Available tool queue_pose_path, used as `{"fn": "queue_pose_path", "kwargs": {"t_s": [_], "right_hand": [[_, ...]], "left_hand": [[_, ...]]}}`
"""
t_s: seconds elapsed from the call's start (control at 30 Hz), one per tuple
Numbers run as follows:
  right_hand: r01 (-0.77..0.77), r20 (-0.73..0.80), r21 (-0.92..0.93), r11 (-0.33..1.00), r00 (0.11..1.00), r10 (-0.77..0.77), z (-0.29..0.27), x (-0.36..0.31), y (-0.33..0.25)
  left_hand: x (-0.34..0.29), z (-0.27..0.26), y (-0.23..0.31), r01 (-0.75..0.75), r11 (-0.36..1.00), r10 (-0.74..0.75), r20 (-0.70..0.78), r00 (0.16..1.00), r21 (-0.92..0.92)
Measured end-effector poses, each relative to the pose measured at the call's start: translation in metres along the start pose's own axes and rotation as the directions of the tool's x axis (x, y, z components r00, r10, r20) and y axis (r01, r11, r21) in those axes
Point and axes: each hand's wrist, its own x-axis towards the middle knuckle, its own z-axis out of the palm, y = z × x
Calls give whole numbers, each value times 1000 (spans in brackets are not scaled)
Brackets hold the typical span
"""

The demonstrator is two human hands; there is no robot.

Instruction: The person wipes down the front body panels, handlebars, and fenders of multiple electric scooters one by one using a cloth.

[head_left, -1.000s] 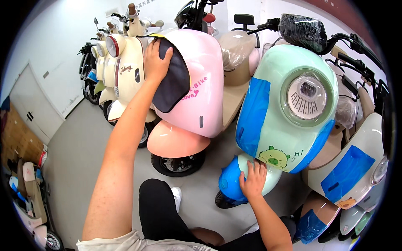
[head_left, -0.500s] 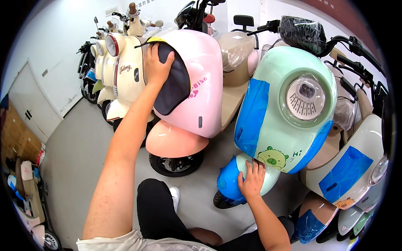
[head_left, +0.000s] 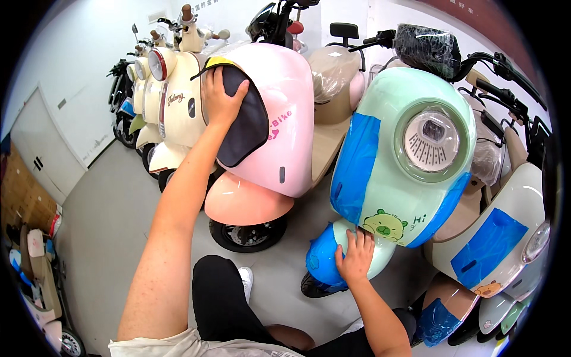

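My left hand [head_left: 223,104] lies on a dark, flexible pad [head_left: 247,134] with a yellow patch at its top, fingers stretched upward and thumb apart. The pad rests against the front panel of a pink scooter [head_left: 284,74]; my palm hides part of it. Lower and to the right, my right hand [head_left: 355,257] is laid on the front fender [head_left: 382,254] of a mint-green scooter [head_left: 380,160], its fingers loosely spread. Blue protective film [head_left: 321,259] covers the fender's left side, and more blue film [head_left: 358,157] runs along the front panel.
Cream scooters [head_left: 178,119] stand in a row on the left. A pale scooter [head_left: 517,202] with blue film crowds the right side. Cardboard [head_left: 27,184] and scooter parts [head_left: 41,271] are at far left, past the grey floor [head_left: 113,238].
The view has shifted very slightly, so the scooters sit a little further left. Both hands keep their places on the pad and the fender.
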Motion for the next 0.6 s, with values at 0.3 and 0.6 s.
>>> {"fn": "queue_pose_path", "kwargs": {"t_s": [0.3,0.6], "right_hand": [[2,5,0,1000,1000,-2,-1,1,0],[-2,1,2,1000,1000,2,0,1,0]], "left_hand": [[-6,7,-4,5,999,-6,-45,999,-35],[-31,6,5,16,999,-15,-46,999,37]]}}
